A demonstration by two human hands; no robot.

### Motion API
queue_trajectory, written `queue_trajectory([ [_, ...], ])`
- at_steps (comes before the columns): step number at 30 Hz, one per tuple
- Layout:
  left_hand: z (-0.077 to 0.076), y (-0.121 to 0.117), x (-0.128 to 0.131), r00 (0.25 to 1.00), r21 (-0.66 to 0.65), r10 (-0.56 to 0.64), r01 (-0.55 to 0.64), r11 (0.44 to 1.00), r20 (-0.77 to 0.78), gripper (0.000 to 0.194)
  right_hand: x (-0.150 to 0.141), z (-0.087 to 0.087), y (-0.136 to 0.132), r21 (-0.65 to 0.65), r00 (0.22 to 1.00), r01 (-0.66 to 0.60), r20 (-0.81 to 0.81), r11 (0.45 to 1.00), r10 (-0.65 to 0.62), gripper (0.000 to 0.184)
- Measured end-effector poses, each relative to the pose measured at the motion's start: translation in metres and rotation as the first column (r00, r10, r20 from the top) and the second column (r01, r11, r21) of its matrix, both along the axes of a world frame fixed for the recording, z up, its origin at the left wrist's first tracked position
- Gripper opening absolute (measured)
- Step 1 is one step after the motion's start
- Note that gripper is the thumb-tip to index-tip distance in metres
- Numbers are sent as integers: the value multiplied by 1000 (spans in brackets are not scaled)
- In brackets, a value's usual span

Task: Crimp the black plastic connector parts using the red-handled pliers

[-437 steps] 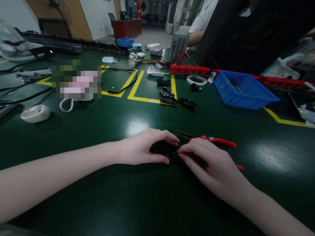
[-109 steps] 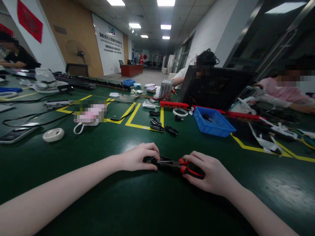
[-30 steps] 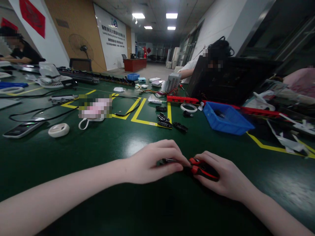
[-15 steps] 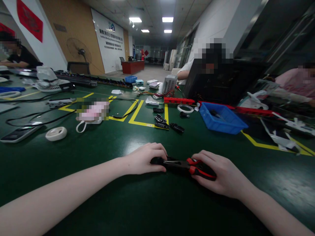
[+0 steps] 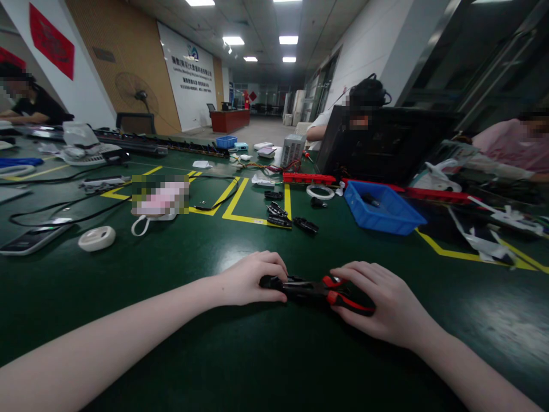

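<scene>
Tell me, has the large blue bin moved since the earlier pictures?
No. The large blue bin still meets the yellow tape line at its near right corner.

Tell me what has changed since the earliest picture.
The red-handled pliers, earlier lying loose beside the right hand, are now gripped in it, their nose brought leftward to the black part at the left hand. The loose black pieces and blue bin stayed put.

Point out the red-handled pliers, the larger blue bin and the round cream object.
Red-handled pliers (image 5: 335, 298): head view, red grip of the near handle.
Larger blue bin (image 5: 384, 221): head view, near outer wall.
Round cream object (image 5: 96, 245): head view, near side.
</scene>
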State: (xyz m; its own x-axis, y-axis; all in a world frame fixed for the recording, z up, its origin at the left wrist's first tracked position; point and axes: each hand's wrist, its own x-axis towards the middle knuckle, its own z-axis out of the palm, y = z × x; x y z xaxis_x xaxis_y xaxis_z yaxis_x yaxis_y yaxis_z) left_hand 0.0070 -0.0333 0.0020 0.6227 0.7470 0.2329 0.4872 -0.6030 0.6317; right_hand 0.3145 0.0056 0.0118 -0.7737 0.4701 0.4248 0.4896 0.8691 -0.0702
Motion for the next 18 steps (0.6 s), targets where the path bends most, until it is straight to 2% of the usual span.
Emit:
queue_trajectory([
  [7, 1, 0, 1, 1000, -1, -2, 2, 1000, 7, 18, -9, 8, -7, 33, 1000, 0, 3, 999, 0, 36],
  [18, -1, 0, 0, 1000, -15, -2, 2, 1000, 11, 19, -4, 11, -6, -15, 998, 2, 64, 1000, -1, 33],
])
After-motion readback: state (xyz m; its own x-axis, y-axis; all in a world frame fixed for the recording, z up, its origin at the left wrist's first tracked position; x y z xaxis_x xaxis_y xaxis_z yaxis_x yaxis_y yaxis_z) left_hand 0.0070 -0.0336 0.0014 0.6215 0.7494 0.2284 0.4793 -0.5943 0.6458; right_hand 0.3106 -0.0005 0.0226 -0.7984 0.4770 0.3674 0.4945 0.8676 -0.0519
